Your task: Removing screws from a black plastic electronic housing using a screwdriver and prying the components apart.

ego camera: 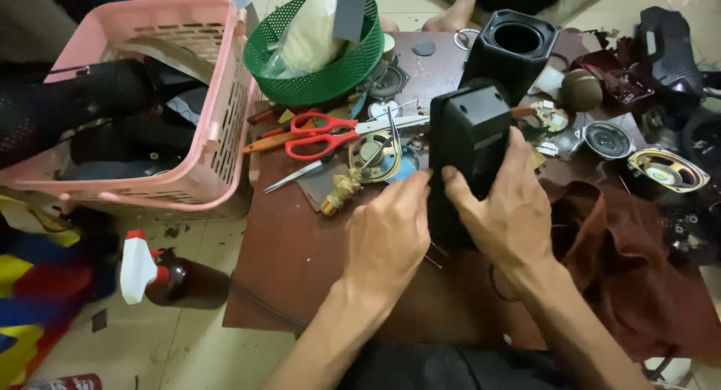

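Head view: looking straight down on a cluttered brown counter point(300, 247), both bare hands on one black box.
Thing in hand: a black plastic speaker housing point(467, 146), standing roughly mid-counter, a bit toward the far edge.
Long axis: runs near-to-far, tilted slightly, top end pointing at the far edge, bottom end hidden behind the hands.
Left hand point(387, 236): comes in from the near edge, fingers curled, fingertips pressed on the housing's left side wall. More of a pinch than a full wrap.
Right hand point(511, 206): wrapped around the right side, thumb across the front face. Grip closed firmly on the housing; this one carries most of it.
Which is nearer: both touching, but the right sits further up the body, the left lower on the edge.
Just beyond: a second black housing point(514, 48) with a round opening on top, near the far edge.
Left of the hands: red-handled scissors point(323, 134), a bare speaker driver point(375, 157), a green mesh basket point(323, 59) at the far left corner.
Off the left edge: pink plastic basket point(218, 119), and a brown spray bottle point(169, 277) on the floor.
Right edge: dark red cloth point(616, 270), more loose drivers point(665, 170).
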